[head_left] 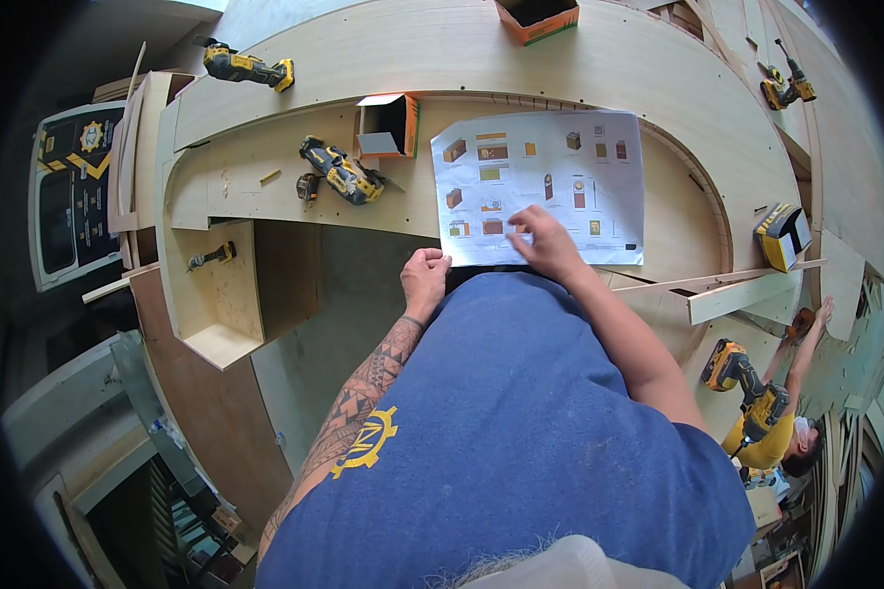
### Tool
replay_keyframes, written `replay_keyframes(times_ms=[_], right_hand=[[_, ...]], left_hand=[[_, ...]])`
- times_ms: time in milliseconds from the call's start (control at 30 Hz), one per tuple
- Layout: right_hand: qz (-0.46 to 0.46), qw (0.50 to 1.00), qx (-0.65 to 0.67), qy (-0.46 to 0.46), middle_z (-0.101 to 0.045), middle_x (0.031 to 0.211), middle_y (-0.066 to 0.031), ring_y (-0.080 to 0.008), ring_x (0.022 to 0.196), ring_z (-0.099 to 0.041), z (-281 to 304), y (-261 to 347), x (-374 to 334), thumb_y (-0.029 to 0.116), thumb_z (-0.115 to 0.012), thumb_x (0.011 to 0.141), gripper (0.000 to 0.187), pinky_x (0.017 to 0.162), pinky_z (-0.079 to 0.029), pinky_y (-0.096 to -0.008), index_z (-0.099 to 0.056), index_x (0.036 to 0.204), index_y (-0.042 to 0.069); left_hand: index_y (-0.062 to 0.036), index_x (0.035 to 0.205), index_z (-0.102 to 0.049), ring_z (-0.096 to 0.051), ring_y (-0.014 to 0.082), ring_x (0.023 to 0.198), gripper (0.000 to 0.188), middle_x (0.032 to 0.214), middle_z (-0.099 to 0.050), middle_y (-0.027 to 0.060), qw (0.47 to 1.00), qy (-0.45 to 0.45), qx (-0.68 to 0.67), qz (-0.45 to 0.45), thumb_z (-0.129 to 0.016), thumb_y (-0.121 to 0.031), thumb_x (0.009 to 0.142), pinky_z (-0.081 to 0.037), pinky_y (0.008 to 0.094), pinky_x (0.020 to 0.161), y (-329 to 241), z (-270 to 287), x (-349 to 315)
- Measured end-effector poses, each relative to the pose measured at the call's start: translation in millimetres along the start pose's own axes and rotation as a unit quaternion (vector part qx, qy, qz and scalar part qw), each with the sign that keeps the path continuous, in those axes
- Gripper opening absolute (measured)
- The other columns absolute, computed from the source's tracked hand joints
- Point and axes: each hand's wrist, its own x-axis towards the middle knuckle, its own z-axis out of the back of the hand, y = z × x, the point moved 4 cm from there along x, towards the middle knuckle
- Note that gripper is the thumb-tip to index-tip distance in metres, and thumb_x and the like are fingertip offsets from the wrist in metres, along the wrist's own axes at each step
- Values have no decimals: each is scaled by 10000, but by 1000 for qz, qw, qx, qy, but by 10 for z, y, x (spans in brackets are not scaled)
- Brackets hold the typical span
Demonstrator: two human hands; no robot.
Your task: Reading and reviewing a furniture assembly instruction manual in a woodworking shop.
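A large white printed sheet [540,187] with small coloured pictures of box-like pieces lies on the curved plywood worktop in front of me. My left hand [425,282] pinches its near left corner between thumb and fingers. Over the lower middle of the sheet hovers my right hand [548,245], its fingers bent and apart with nothing in them. To the left of the paper stands an orange-and-black open box [388,128]. Farther left, a yellow-and-black power tool [341,172] rests beside a small tape measure [307,187].
Another yellow power tool [248,69] lies at the far left, with a cordless drill [788,86] far right. At right are a yellow-black box [782,237], wooden strips [742,297] and another drill [751,388]. A person in a yellow shirt [771,447] reaches out there. A van [77,191] stands left.
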Motion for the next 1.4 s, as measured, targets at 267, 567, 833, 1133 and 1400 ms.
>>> replay_keyframes(times_ms=[267,567,833,1133,1400], right_hand=[[31,986,-35,158,-652,1090,-147,-367,1025,-666,-500,174,-26,224,-789,849,321,878,-546,-455,-660,1102,73],[81,973,-105,187,-639,1033,-142,-353,994,-658,-902,263,-30,257,-783,842,332,865,-537,-459,-653,1079,64],[94,972,-102,189,-640,1029,-154,-361,982,-666,-1039,334,-8,244,-784,822,317,846,-537,-483,-648,1036,52],[99,977,-96,164,-626,1005,-147,-354,953,-662,-1059,377,-29,243,-806,800,330,831,-531,-461,-644,1022,59],[114,977,-112,142,-596,1040,-138,-333,960,-656,-1075,438,-8,256,-826,786,378,822,-518,-456,-619,1053,87]], left_hand=[[6,1038,-723,-708,141,750,256,850,-766,85,1000,-2,7,6,-781,-191,885,-558,300,728,65,7,28],[-4,988,-719,-694,110,726,202,819,-749,65,1000,-1,-17,10,-773,-180,903,-551,273,674,113,1,-18],[-15,944,-702,-680,92,713,164,823,-736,46,994,15,-105,35,-758,-166,916,-548,267,662,184,4,-49],[-46,933,-750,-703,206,764,240,850,-736,112,999,-19,13,-45,-760,-281,885,-563,351,743,241,32,-45],[8,1027,-672,-673,104,738,156,844,-709,51,984,53,-158,65,-709,-128,960,-553,254,664,390,-56,-48]])
